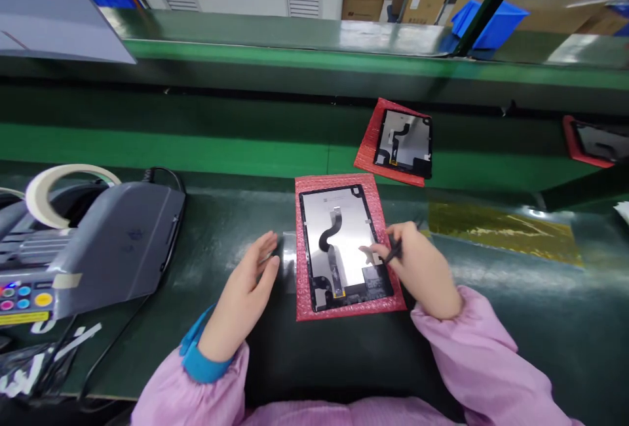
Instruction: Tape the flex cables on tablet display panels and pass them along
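A tablet screen panel (351, 229) lies back side up on a pink bubble-wrap bag (304, 316), its silver back crossed by a curved black flex cable (327, 239). Over the panel's right edge, my right hand (422, 272) is closed around slim black tweezers (394, 252). Their tips are hard to make out. My left hand (246, 295), wearing a blue wrist strap (206, 360), hovers left of the bag with thumb and fingers apart. It holds nothing. Beside the bag's left edge, a clear film strip (289, 262) lies on the dark green table.
Behind, a second panel (405, 141) rests on another pink bag (366, 151); a third panel (602, 143) sits far right. A grey machine (122, 242) with a tape roll (42, 196) occupies the left. Yellowish film (506, 232) covers part of the right table.
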`<state>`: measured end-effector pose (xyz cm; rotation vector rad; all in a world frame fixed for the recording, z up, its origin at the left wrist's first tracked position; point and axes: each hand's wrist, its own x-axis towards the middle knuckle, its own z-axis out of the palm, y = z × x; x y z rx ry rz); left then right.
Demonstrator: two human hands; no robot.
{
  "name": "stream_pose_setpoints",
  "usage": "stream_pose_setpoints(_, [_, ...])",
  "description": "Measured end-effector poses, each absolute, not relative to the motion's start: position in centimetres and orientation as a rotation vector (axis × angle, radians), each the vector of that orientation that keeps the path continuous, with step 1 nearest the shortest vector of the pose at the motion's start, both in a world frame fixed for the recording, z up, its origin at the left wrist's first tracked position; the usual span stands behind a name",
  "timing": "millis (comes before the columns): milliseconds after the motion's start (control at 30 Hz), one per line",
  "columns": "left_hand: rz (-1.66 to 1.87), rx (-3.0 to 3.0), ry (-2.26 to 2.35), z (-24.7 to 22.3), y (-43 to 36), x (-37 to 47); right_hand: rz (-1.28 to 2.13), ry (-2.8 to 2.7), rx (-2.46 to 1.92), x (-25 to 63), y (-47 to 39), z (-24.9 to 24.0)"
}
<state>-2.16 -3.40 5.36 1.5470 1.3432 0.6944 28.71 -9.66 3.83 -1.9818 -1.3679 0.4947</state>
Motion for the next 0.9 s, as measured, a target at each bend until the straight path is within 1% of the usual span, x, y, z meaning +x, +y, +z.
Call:
stream_pose_setpoints(33, [0.664,1.658,1.347,5.9,-3.6,-2.3,0.489,-1.324,-1.982,29.7,-10.3,4.4])
stream_pose_setpoints(100, [0.600,1.877,1.286,6.9,-3.9,-2.0,0.596,-1.163,-1.871,32.0,-11.4,4.9])
stream_pose_setpoints(200, [0.518,2.168,1.016,7.9,-4.1,0.5,0.758,-0.852,-1.652,35.1,-13.1,3.9])
stream_pose_setpoints(333, [0.392,2.433,0.561,7.6,-4.4,6.1,0.742,-0.577,-1.581,36.3,-14.8,1.4])
stream_pose_setpoints(433, [0.282,2.565,0.334,6.6,-4.4,10.8,0.674,-0.567,-1.647,36.1,-15.2,0.6])
stream_pose_setpoints(600, [0.208,2.593,0.276,4.3,-2.4,17.9,0.633,-0.699,-1.725,36.4,-14.2,1.0])
stream_pose_setpoints(700, [0.190,2.564,0.271,2.5,-0.9,20.8,0.657,-0.726,-1.749,36.9,-13.4,1.0])
stream_pose_setpoints(900, [0.177,2.512,0.252,0.1,0.3,21.3,0.685,-0.765,-1.810,37.2,-13.3,0.9])
